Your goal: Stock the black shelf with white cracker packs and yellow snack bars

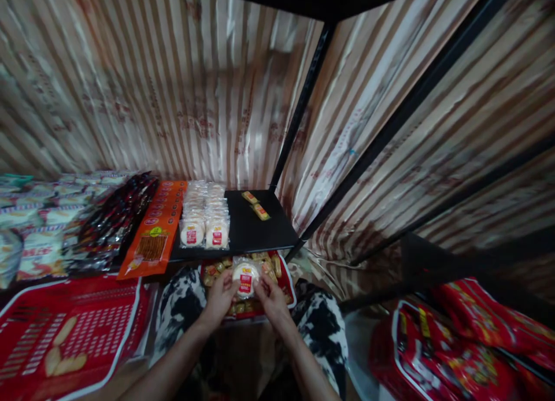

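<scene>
Between my hands is a packaged rice cracker (246, 278), round and pale in a clear wrapper with a red label. My left hand (221, 298) pinches its left edge, and my right hand (273, 300) grips the right edge. Just beneath them, a red basket with a white rim (291, 288) sits between my knees, holding several small gold-wrapped packets (272, 264). Directly ahead on the black shelf (243, 233), similar round crackers (204, 216) stand in two rows. Two gold packets (255, 205) lie farther right on that shelf.
Left along the shelf are an orange snack bag (156, 230), dark shiny packets (115, 219) and white snack bags (45, 239). A red basket (99, 308) at lower left holds a few tan pieces. Red packages (468, 343) fill the lower right. Black poles (303, 100) frame striped sheeting.
</scene>
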